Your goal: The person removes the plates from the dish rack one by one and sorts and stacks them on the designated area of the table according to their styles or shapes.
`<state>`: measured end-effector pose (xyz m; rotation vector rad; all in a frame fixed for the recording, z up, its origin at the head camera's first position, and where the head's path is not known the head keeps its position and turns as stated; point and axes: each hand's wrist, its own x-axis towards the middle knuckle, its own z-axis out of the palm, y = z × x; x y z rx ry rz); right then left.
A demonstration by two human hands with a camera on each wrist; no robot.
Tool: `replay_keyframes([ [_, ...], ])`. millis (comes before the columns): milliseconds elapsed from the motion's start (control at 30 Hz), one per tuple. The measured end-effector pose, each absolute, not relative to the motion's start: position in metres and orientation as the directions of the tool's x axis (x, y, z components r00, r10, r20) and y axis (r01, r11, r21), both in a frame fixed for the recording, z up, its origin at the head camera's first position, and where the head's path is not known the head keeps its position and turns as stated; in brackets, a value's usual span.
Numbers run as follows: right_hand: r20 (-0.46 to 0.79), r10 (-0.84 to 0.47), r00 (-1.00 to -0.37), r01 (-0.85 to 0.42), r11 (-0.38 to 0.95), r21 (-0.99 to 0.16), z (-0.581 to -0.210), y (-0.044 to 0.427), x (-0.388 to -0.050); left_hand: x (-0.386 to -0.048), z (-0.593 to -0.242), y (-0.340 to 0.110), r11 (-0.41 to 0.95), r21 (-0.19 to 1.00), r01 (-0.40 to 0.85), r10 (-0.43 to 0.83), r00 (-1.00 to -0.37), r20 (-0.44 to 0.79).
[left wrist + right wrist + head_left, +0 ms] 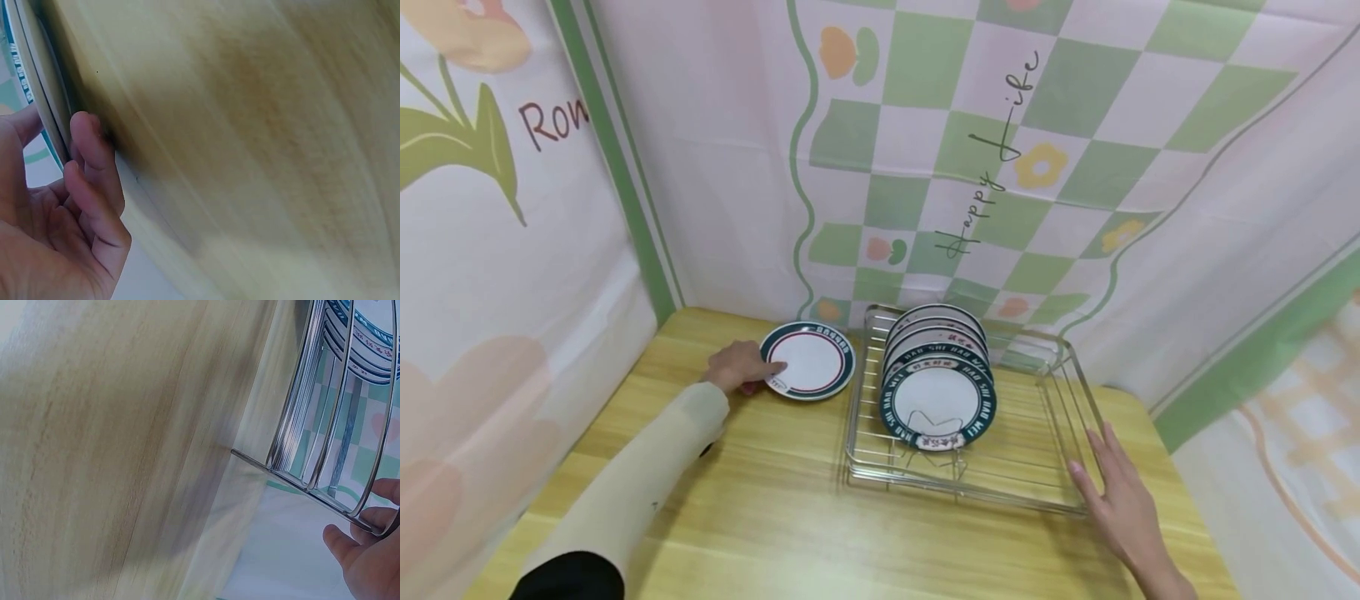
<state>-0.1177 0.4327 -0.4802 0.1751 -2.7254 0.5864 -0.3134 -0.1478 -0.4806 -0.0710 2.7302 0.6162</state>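
A white plate with a dark green rim [807,362] lies at the table's left rear. The left hand [735,367] pinches its left edge, thumb on top and fingers beneath; in the left wrist view the hand [69,206] has curled fingers against the plate's underside [40,81]. Several similar plates [937,400] lean in a row in the left part of a wire rack [1015,492]. At the rack's right end the right hand [1123,504] rests with extended fingers on the frame; the right wrist view shows this hand [369,550] touching the wire edge [325,501].
The wooden table [760,500] extends in front of the rack and plate. Behind it hangs a cloth [917,75] with green and white checks, close to the rack's back edge. Another printed cloth [512,275] borders the left side.
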Motion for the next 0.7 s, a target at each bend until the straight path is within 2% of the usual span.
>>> replay_keyframes([
  [300,0.363,-0.045,-0.931,-0.191,0.907,-0.377,-0.4802,0.432,-0.1178,-0.3167,-0.4849,-0.1445,0.933,0.341,-0.113,0.012,-0.939,-0.344],
  [700,0.358,-0.046,-0.933,-0.191,0.905,-0.381,-0.4796,0.4323,-0.1179,-0.3166,-0.4821,-0.1466,0.933,0.343,-0.106,0.018,-0.94,-0.339],
])
